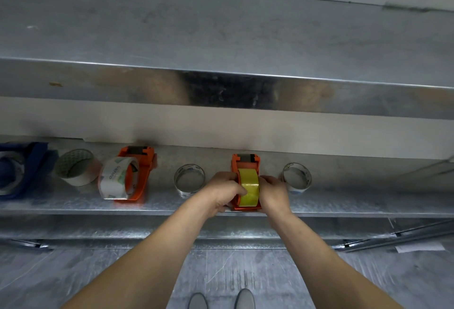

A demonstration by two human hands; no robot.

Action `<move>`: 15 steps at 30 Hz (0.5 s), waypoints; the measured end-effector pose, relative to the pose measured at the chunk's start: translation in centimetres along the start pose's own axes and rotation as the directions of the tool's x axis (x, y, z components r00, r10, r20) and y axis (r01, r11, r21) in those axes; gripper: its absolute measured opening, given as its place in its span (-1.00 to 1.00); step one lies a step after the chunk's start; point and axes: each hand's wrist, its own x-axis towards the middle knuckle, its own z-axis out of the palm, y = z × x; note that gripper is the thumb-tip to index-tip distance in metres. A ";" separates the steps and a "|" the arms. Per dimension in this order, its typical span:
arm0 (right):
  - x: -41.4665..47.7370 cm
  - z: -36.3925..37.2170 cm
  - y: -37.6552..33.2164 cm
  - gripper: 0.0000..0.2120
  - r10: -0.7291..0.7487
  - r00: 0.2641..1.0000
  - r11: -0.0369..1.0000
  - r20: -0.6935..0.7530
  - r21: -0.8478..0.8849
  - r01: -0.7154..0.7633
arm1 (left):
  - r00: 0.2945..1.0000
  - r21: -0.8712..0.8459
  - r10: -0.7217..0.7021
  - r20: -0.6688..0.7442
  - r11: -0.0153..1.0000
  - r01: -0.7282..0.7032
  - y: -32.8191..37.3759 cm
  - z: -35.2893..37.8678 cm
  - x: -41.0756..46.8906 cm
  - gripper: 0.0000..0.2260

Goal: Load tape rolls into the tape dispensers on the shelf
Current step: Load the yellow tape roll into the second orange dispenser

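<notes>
1. Left hand [227,192], right hand [272,192] — each curled round the yellow roll [248,185], one per side.
2. Yellow roll: in orange dispenser [245,161], shelf [368,200] front edge; seating judged unfinished.
3. Second orange dispenser [138,173]: printed roll [118,181] mounted — judged loaded.
4. Loose: one white roll [76,167], two clear rolls [189,179].
5. Blue dispenser [27,168], left end: load unclear.

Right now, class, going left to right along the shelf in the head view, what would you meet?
In order: blue dispenser → white tape roll → orange dispenser with printed roll → clear roll → left hand → yellow tape roll → right hand → second clear roll.
</notes>
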 end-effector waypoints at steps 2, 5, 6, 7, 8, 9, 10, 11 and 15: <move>0.0 0.0 0.0 -0.70 0.004 1.000 1.000 -0.001 0.014 -0.004 | 1.000 -0.012 0.004 0.000 1.000 -0.004 0.1 0.0 -0.2 -0.82; -0.3 -0.1 -0.2 -0.70 0.014 1.000 1.000 0.001 0.028 -0.014 | 1.000 -0.022 0.002 -0.006 1.000 -0.002 0.2 0.0 -0.5 -0.81; -0.4 -0.1 -0.3 -0.70 0.017 1.000 0.999 0.001 0.029 -0.017 | 1.000 -0.023 0.004 -0.008 1.000 -0.004 0.2 0.0 -0.5 -0.81; -0.5 -0.1 -0.4 -0.70 0.019 1.000 0.999 0.004 0.031 -0.019 | 1.000 -0.021 0.002 -0.011 1.000 -0.002 0.2 0.0 -0.5 -0.80; -0.6 -0.1 -0.4 -0.71 0.020 1.000 0.999 0.005 0.032 -0.020 | 1.000 -0.021 0.002 -0.012 1.000 -0.002 0.2 -0.1 -0.6 -0.79; -0.8 -0.2 -0.4 -0.72 0.020 1.000 0.999 0.004 0.032 -0.020 | 1.000 -0.022 -0.002 -0.010 1.000 0.001 0.2 -0.1 -0.6 -0.78; -0.8 -0.2 -0.4 -0.73 0.017 1.000 0.999 0.000 0.036 -0.017 | 1.000 -0.024 -0.001 -0.006 1.000 0.001 0.2 -0.2 -0.6 -0.77; -0.9 -0.3 -0.4 -0.74 0.016 1.000 0.999 -0.009 0.042 -0.015 | 1.000 -0.023 -0.002 -0.004 1.000 0.002 0.2 -0.2 -0.7 -0.77; -0.7 -0.2 -0.2 -0.75 0.003 1.000 0.999 -0.028 0.054 -0.002 | 1.000 -0.049 0.011 -0.002 0.999 -0.011 0.2 -0.5 -0.9 -0.78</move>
